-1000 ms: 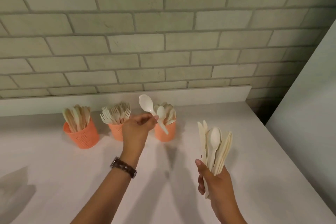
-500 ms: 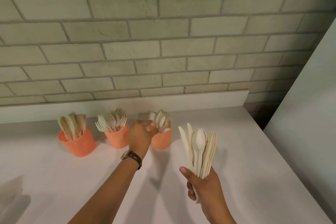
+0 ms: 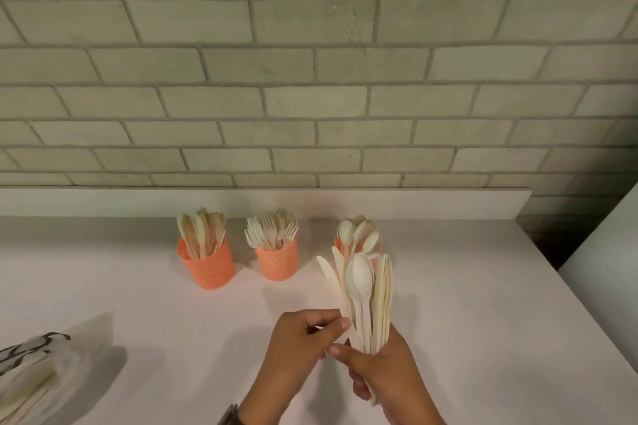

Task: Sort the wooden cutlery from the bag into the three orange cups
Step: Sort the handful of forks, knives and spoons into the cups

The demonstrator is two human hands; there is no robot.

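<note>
The right hand (image 3: pixel 383 369) grips the lower end of an upright bundle of cutlery (image 3: pixel 362 290), fingers curled round it, a spoon facing front. The left hand (image 3: pixel 300 342) pinches a piece at the bundle's left side. Along the counter's (image 3: pixel 483 304) back edge stand 3 orange cups: the knife cup (image 3: pixel 209 267), the fork cup (image 3: pixel 276 262), and the spoon cup (image 3: pixel 340 245), partly hidden behind the bundle. The bag (image 3: pixel 34 366) lies at the front left corner.

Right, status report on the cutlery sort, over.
Right hand grips cutlery bundle. Left hand pinches a piece in it. Knife cup, fork cup, spoon cup part-filled; path clear.
</note>
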